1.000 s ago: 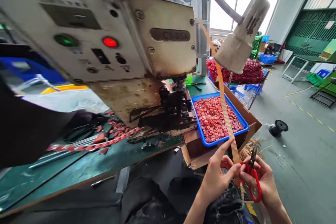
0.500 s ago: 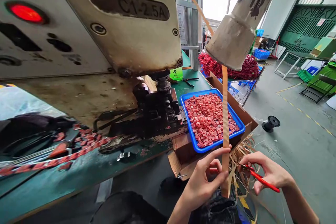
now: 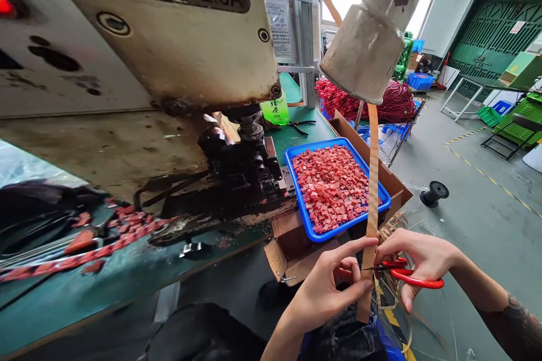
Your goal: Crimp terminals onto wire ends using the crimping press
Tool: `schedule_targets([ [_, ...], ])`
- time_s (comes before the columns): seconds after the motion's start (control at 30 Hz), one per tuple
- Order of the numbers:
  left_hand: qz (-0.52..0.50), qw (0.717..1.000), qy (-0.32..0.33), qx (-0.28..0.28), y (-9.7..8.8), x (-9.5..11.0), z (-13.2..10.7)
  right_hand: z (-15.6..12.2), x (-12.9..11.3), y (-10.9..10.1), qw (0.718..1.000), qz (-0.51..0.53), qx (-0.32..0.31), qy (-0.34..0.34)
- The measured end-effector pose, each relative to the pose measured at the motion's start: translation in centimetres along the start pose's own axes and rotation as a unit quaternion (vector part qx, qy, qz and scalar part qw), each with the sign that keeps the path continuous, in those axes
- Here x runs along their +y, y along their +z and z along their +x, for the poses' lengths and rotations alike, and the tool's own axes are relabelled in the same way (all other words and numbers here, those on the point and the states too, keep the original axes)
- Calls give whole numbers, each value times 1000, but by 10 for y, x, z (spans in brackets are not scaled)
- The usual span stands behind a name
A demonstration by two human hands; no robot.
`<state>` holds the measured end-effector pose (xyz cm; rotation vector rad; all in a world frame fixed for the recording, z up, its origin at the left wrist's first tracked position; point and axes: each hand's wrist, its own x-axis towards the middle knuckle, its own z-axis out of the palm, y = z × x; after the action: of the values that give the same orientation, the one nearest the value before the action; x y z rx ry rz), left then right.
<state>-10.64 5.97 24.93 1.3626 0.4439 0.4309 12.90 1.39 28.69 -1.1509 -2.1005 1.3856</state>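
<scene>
A long tan paper-like strip (image 3: 372, 180) hangs down in front of me from behind the grey lamp shade (image 3: 364, 51). My left hand (image 3: 326, 287) pinches it near its lower end, between fingers and thumb. In my right hand (image 3: 417, 262) are scissors with red handles (image 3: 417, 279). Their dark blades reach to the strip's right side and cross it just beside my left fingers. Whether the blades are parted I cannot tell. Beyond my hands stands a blue tray (image 3: 315, 234) full of small red square pieces (image 3: 332, 186).
A large worn press machine (image 3: 190, 56) fills the upper left. The tray rests on a cardboard box (image 3: 292, 231). Pliers (image 3: 301, 127) and a green packet (image 3: 275, 110) lie on the green table. A black spool (image 3: 434, 193) stands on the floor, and red wires (image 3: 393, 104) are heaped behind.
My right hand has moved left with the scissors, bringing the blades from beside the strip up to it. My left hand keeps its pinch. The view has shifted slightly.
</scene>
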Motion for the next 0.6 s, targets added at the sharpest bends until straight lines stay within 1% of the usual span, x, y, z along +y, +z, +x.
schedule_targets([
  [0.13, -1, 1000, 3, 5, 1, -1, 1, 0, -3, 1, 1000, 3, 0, 0],
  [0.4, -3, 1000, 0, 1, -1, 0, 3, -3, -3, 2, 1000, 9, 29, 0],
  [0.6, -2, 1000, 14, 0, -2, 0, 5, -4, 4, 7, 998, 0, 56, 15],
])
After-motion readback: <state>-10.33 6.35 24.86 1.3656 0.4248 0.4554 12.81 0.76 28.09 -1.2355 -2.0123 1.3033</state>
